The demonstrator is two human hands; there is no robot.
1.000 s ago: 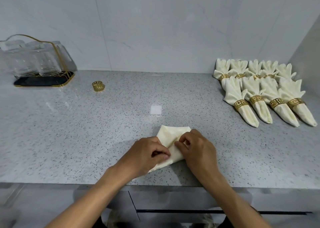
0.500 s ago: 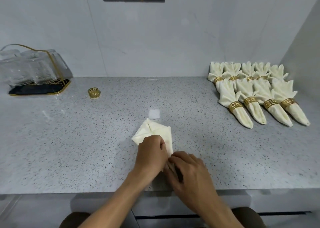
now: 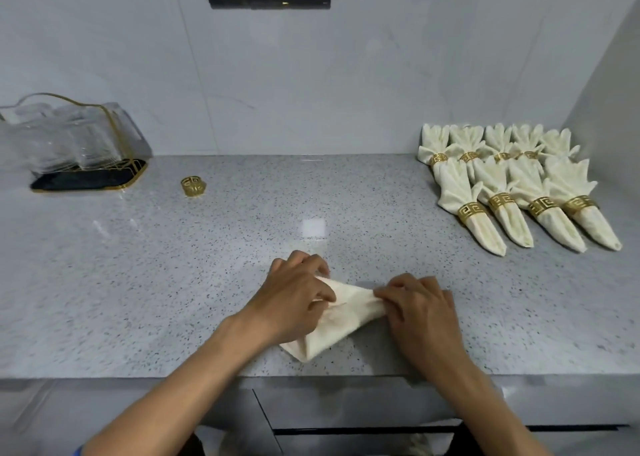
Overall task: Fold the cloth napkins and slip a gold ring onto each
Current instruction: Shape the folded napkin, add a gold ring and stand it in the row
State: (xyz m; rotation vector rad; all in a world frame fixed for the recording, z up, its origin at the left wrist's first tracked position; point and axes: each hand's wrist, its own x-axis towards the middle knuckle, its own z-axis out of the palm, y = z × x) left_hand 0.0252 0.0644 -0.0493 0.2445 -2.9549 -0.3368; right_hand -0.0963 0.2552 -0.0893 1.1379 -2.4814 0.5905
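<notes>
Two bare hands work one cream cloth napkin [image 3: 341, 320], partly folded into a narrow wedge, lying on the grey speckled stone bench [image 3: 138, 282] near its front edge. Left hand [image 3: 294, 299] sits on the napkin's left part, fingers curled over the top fold, thumb pressing the cloth. Right hand [image 3: 420, 313] pinches the napkin's right end, fingertips bunching the fabric there. Both hands grip the napkin.

One loose gold filigree metal ring [image 3: 193, 186] stands well beyond and left of the left hand's fingers, apart from everything. Finished cream napkins in gold rings [image 3: 512, 192] lie in two rows, far beyond and right of the right hand's fingers. Clear glass holder on a black gold-rimmed tray [image 3: 86, 175] sits at far left.

Handling, judged: napkin is light, soft, limp, so folds likely spring open if released; one hand should keep the pleats pinched. Best hold looks like the narrow gathered end by the right fingers, so the ring can slide over it. Ring looks rigid, small, maybe slippery on stone; take by its rim.
</notes>
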